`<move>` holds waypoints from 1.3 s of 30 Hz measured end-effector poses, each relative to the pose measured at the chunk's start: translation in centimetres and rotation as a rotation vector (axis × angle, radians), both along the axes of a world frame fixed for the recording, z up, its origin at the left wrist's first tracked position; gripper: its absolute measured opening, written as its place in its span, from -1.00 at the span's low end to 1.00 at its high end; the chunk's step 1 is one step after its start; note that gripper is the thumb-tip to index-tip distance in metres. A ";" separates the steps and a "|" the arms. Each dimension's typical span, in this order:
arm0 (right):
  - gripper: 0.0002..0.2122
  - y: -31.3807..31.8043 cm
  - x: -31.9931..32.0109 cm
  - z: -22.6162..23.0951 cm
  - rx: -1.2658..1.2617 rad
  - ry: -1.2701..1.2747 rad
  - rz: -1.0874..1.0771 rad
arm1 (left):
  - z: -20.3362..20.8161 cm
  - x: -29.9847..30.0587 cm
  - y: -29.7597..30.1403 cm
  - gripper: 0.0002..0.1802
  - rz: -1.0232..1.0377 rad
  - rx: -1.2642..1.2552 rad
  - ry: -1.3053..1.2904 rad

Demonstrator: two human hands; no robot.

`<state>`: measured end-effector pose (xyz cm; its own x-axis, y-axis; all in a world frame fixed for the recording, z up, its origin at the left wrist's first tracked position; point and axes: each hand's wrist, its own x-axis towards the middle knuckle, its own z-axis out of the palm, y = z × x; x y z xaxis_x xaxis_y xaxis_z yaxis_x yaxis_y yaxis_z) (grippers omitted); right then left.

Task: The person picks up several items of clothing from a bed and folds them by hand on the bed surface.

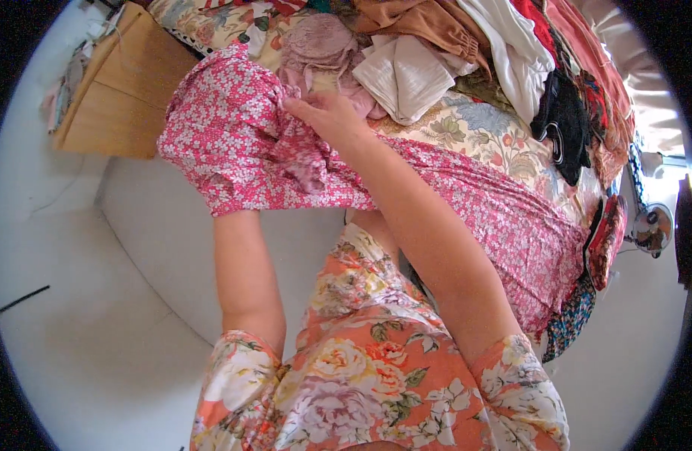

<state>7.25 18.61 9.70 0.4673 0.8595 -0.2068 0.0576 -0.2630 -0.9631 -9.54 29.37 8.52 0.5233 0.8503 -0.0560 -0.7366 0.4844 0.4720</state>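
A long pink garment [233, 143] with small white flowers is bunched up in front of me, and its far end trails right across the bed. My left forearm goes up inside the cloth, so the left hand and its fingers are hidden under it. From the right, my right hand [327, 120] reaches across and pinches a gathered part of the same garment between thumb and fingers. Right behind that hand lies a fuzzy dusty-pink item [320, 45] with thin straps. A folded cream cloth [406, 75] rests beside it.
The bed has a flowered cover [492, 128]. A heap of clothes lies at its far right, including a brown garment [421, 26], a white one [507, 56] and a black one [564, 124]. Wooden furniture [124, 90] stands at the far left. A small fan [652, 228] is at the right.
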 end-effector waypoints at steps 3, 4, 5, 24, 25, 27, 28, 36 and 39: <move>-0.67 2.0 1.2 -2.1 -0.028 0.019 0.049 | 0.1 0.1 -0.5 -0.38 -0.010 -0.012 -0.010; -0.67 2.0 1.7 -2.6 -0.026 0.021 0.059 | 0.1 0.0 -0.7 -0.38 -0.009 -0.019 -0.014; -0.71 1.7 2.0 -3.5 -0.004 0.001 -0.004 | -0.1 -0.3 -0.9 -0.38 -0.005 -0.025 -0.013; -0.75 -2.5 -3.7 2.0 0.278 0.104 0.285 | -2.6 0.7 -2.2 -0.38 0.044 -0.144 -0.168; -0.78 -2.8 -4.0 1.4 0.286 0.127 0.214 | -2.6 0.7 -2.1 -0.38 0.053 -0.146 -0.170; -0.80 -2.8 -4.6 0.6 0.292 0.150 0.143 | -2.6 0.9 -2.0 -0.39 0.063 -0.150 -0.171; -0.79 -2.5 -4.8 0.2 0.231 -0.025 0.124 | -2.7 1.1 -2.1 -0.39 0.069 -0.156 -0.177; -0.82 -1.0 -2.2 -0.2 0.136 -0.271 0.024 | -2.7 2.1 -1.9 -0.39 0.111 -0.166 -0.161; -0.88 -1.2 -2.7 1.3 0.261 -0.047 0.038 | -2.8 1.7 -1.9 -0.39 0.117 -0.144 -0.123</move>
